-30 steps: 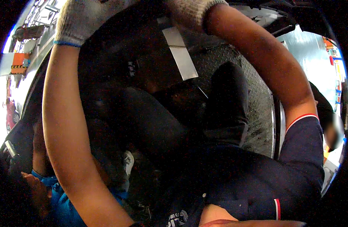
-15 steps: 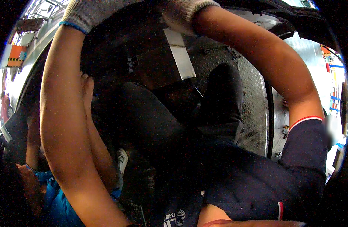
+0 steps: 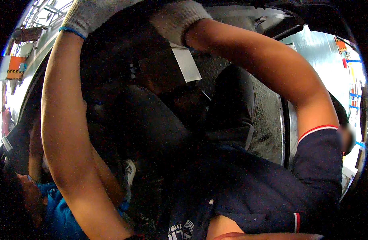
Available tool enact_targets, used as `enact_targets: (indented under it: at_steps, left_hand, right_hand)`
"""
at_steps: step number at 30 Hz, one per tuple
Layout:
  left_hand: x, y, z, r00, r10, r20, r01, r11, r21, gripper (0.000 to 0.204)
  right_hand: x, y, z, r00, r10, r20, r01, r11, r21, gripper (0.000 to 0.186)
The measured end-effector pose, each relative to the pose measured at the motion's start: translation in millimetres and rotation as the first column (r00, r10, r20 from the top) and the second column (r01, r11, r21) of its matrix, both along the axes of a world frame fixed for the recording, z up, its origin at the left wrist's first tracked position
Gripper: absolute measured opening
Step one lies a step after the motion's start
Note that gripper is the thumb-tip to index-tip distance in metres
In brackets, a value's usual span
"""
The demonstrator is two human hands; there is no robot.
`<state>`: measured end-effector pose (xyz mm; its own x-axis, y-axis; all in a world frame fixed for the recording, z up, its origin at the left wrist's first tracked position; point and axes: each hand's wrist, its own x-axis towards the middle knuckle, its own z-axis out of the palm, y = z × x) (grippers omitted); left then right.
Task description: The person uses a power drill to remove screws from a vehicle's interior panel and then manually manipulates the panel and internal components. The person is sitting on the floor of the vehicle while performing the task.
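Observation:
Both my arms reach forward to the top of the view inside a dark interior. My left hand [image 3: 96,15] wears a pale knit glove with a blue cuff, and its fingers run out of the picture into shadow. To the right of it is my right hand [image 3: 180,20], gloved the same way, its fingers turned inward and lost in the dark. What either hand touches is hidden. Below my right hand lies a pale flat metal strip [image 3: 187,64] beside a dark boxy panel [image 3: 162,70].
My bent knees fill the middle, above a diamond-tread metal floor [image 3: 268,120]. Close on my left is another person in a blue top [image 3: 62,208], partly behind my left arm, with a light shoe [image 3: 130,171] near. A pale sill edge [image 3: 286,132] runs along the right.
My right hand has moved left and lower in the picture, so more of its glove shows. The left arm has shifted slightly left. The other person's hand beside my forearm is now mostly hidden.

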<state>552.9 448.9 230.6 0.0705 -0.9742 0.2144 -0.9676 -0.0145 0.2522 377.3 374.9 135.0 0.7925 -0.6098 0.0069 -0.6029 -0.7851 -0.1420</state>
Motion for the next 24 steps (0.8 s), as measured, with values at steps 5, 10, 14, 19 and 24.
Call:
enact_targets:
  at_steps: [5, 10, 14, 19, 24]
  left_hand:
    - [13.6, -28.3, -38.6, 0.961, -0.267, -0.067, 0.262, 0.962, -0.078, 0.05]
    - [25.9, -15.7, -27.8, 0.976, -0.215, -0.035, 0.216, 0.976, 0.015, 0.048]
    - [23.2, -21.2, -30.3, 0.979, -0.203, -0.003, 0.203, 0.979, -0.016, 0.048]
    - [-6.9, 1.9, -5.7, 1.0, 0.013, -0.018, -0.015, 0.996, -0.083, 0.06]
    - [1.2, -3.1, -5.3, 1.0, -0.004, 0.02, 0.005, 0.997, -0.078, 0.062]
  right_hand:
    - [-28.2, -23.2, 13.4, 0.981, 0.037, -0.188, -0.062, 0.99, -0.13, 0.027]
    - [-41.0, -19.7, 32.1, 0.982, 0.03, -0.186, -0.063, 0.983, -0.174, 0.023]
    - [-34.7, -25.0, 25.4, 0.975, 0.055, -0.218, -0.088, 0.985, -0.148, 0.025]
    - [-7.7, -28.2, 25.9, 0.977, 0.079, -0.199, -0.1, 0.99, -0.1, 0.028]
    - [5.5, -28.3, 29.0, 0.973, 0.089, -0.211, -0.106, 0.992, -0.068, 0.032]
